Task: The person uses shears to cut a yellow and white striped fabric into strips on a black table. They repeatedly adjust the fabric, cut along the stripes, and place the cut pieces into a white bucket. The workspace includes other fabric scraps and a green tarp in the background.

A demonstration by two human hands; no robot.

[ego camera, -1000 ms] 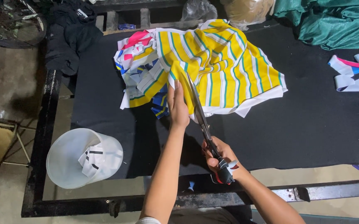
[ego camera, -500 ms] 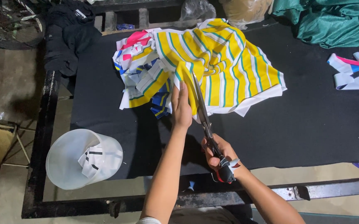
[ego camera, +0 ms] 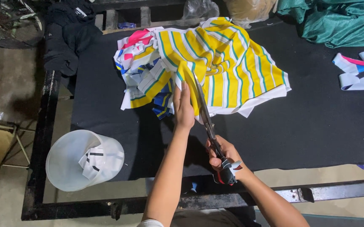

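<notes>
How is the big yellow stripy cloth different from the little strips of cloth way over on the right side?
The yellow striped cloth is one big crumpled piece; the strips are thin, narrow pieces. The striped cloth is mostly yellow with green and white lines; the strips are white, pink and blue. The left hand presses on the striped cloth while the right hand runs scissors into it; nothing touches the strips. Both lie on the black table top.

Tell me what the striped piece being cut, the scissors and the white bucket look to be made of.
Striped piece: soft woven or knit fabric, matte; it folds and drapes. Scissors: long blades look like bare metal, with a dull grey sheen; the handles are wrapped, seemingly in cloth or tape. White bucket: probably plastic, since its thin wall looks slightly translucent.
</notes>
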